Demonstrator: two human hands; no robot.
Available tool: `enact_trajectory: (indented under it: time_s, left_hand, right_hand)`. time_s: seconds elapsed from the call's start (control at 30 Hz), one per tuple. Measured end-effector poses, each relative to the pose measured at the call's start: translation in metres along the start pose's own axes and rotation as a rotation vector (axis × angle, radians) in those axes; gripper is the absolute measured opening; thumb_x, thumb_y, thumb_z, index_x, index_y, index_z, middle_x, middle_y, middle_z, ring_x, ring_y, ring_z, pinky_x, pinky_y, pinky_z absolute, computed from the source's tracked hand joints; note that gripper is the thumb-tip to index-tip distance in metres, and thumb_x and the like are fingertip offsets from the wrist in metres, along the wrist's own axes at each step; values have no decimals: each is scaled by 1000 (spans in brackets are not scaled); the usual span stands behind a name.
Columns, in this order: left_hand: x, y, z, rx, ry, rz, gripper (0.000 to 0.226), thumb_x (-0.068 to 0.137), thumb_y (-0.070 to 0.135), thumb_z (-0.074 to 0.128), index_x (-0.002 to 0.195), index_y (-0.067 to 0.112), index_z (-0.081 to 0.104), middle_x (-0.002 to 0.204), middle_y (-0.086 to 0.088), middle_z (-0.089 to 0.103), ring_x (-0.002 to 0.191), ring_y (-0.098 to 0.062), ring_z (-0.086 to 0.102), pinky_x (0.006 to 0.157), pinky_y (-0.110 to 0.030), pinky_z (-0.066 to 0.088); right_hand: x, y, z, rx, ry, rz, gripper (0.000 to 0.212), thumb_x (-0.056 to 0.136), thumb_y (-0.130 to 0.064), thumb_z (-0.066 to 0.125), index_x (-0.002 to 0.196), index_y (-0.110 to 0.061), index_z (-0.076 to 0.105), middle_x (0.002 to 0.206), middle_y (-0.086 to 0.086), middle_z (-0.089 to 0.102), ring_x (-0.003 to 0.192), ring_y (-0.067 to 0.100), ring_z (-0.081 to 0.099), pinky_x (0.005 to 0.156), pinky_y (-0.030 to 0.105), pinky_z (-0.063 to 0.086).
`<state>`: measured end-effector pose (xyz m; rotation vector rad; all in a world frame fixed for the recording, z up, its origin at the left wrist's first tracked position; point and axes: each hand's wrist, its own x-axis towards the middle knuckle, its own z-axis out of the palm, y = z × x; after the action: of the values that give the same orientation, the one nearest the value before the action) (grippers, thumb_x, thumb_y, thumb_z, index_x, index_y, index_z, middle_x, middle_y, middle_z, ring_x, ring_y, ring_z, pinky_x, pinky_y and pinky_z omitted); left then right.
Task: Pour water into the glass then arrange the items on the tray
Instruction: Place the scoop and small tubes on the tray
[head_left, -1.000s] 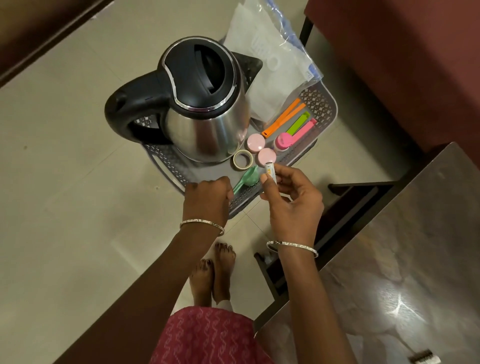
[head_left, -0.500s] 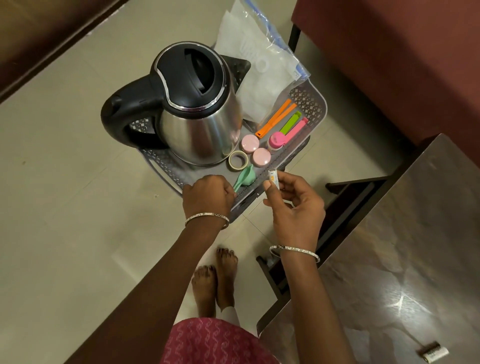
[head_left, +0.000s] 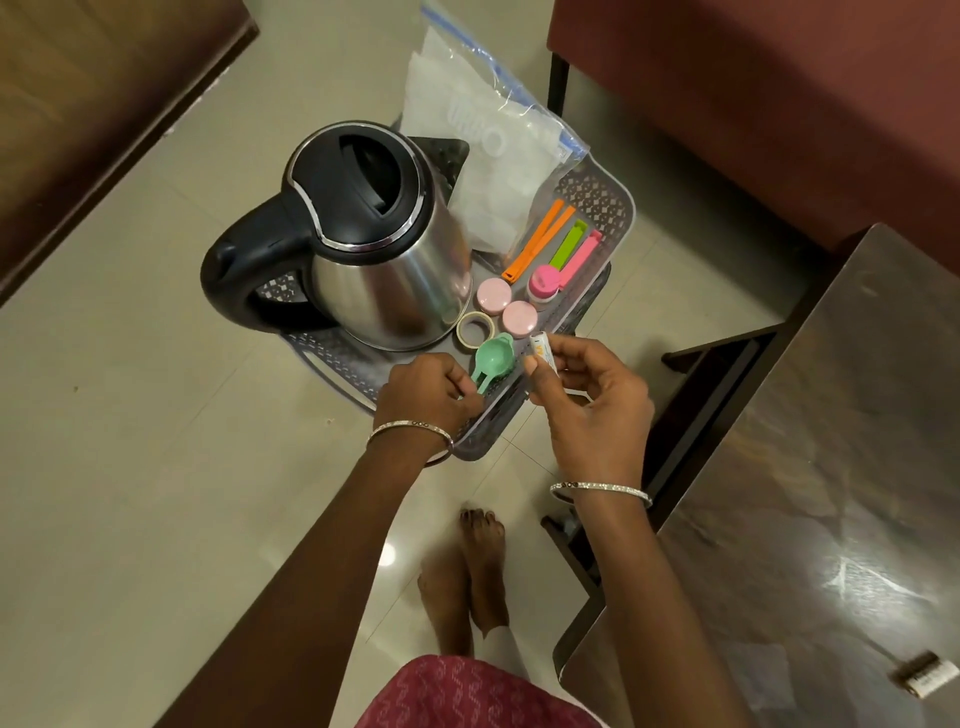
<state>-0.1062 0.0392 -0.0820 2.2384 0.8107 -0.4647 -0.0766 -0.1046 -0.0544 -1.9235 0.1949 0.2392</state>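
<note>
A grey perforated tray (head_left: 618, 202) carries a steel kettle (head_left: 374, 249) with a black lid and handle. Beside the kettle lie a plastic bag (head_left: 488, 150), coloured clips (head_left: 540, 239), two pink caps (head_left: 493, 296), a tape ring (head_left: 475, 328) and a green measuring spoon (head_left: 493, 356). My left hand (head_left: 426, 397) curls over the tray's near rim, fingertips by the spoon's handle. My right hand (head_left: 592, 410) pinches a small white tube (head_left: 540, 351) with orange print just above the tray's near right corner. No glass is in view.
A dark glossy table (head_left: 805, 493) stands at the right with a small cylinder (head_left: 924, 675) on it. A maroon seat (head_left: 753, 104) fills the top right and wooden furniture (head_left: 104, 104) the top left. Tiled floor and my bare feet (head_left: 467, 577) lie below.
Both hands and the tray keep almost the same pose. The view has dropped a little, so the tray sits lower in frame and the cylinder on the table shows fully.
</note>
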Motion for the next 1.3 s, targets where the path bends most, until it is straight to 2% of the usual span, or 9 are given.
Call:
enact_trajectory:
  time_s: [0.17, 0.47, 0.6, 0.7, 0.77, 0.9, 1.0, 1.1, 1.3]
  left_hand:
    - [4, -5, 3, -15, -7, 69, 20, 74, 23, 79, 66, 27, 61, 66, 10, 65, 73, -15, 65, 73, -33, 55]
    - [4, -7, 4, -9, 8, 116, 15, 81, 18, 74, 80, 21, 60, 82, 0, 68, 85, -25, 64, 78, -40, 53]
    - [-1, -10, -6, -33, 100, 127, 10, 81, 16, 72, 82, 18, 63, 84, 0, 70, 84, -27, 64, 79, -38, 51]
    - [-10, -16, -16, -56, 230, 133, 6, 82, 12, 69, 85, 17, 68, 82, 1, 71, 81, -26, 65, 74, -32, 50]
    - [-18, -19, -23, -100, 321, 134, 9, 81, 8, 68, 86, 16, 71, 80, 0, 73, 78, -26, 67, 72, -31, 50]
    - [-31, -28, -34, -176, 443, 146, 12, 82, 6, 67, 88, 15, 73, 79, -2, 73, 71, -22, 68, 72, -35, 56]
    - [-39, -33, -35, -182, 486, 122, 14, 82, 7, 67, 90, 16, 73, 83, -1, 74, 72, -20, 68, 73, -31, 55]
    - [-44, -36, -32, -135, 526, 145, 14, 83, 5, 67, 93, 14, 73, 88, -3, 72, 73, -20, 66, 71, -27, 51]
    - [-43, -44, -31, -99, 543, 159, 15, 83, 6, 66, 94, 14, 72, 92, -6, 68, 78, -27, 64, 71, -42, 55]
  right_hand:
    - [3, -1, -1, -18, 2, -5, 16, 82, -20, 79, 97, -21, 75, 82, -4, 73, 74, 19, 70, 68, 42, 61]
    - [2, 0, 0, -62, 1, -22, 17, 81, -21, 79, 94, -30, 72, 81, -8, 71, 71, 16, 68, 65, 41, 61]
    - [3, -3, 6, -94, -22, -57, 21, 76, -17, 83, 95, -16, 72, 79, -6, 71, 66, 8, 64, 64, 24, 58]
    - [5, -7, 13, -148, -31, -95, 18, 74, -18, 84, 87, -17, 71, 75, -11, 70, 62, 1, 61, 60, 17, 53]
    - [8, -10, 19, -196, -47, -132, 16, 74, -19, 84, 86, -19, 73, 74, -11, 70, 60, 2, 60, 62, 21, 54]
    - [12, -15, 37, -376, -125, -255, 15, 76, -16, 78, 91, -17, 78, 81, 2, 69, 69, 16, 63, 72, 34, 54]
    - [15, -17, 57, -552, -275, -279, 21, 77, -12, 72, 96, -17, 78, 93, 6, 69, 82, 24, 65, 79, 34, 52]
    - [18, -14, 73, -687, -373, -283, 19, 79, -13, 69, 97, -16, 77, 96, 9, 71, 88, 28, 66, 79, 35, 53]
    - [21, -5, 92, -838, -358, -304, 12, 80, -17, 63, 87, -14, 72, 94, 10, 68, 85, 32, 65, 73, 37, 54]
